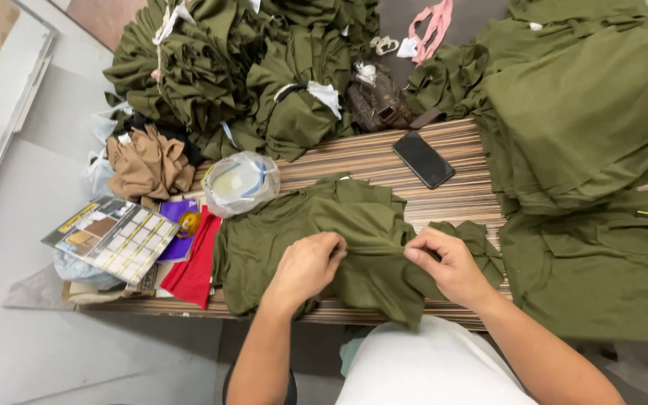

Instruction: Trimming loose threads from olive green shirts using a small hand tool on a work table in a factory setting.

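While the head view looks down on the striped table, both hands pinch a fold of an olive-green garment lying at its near edge: left hand closed on the cloth, right hand gripping beside it. It looks soft, light and limp, best taken at a seam or hem. A black phone lies beyond, near stacked green garments.

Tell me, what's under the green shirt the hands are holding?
The striped wooden table lies under the green shirt. The left hand and right hand pinch it. Anything else beneath is covered.
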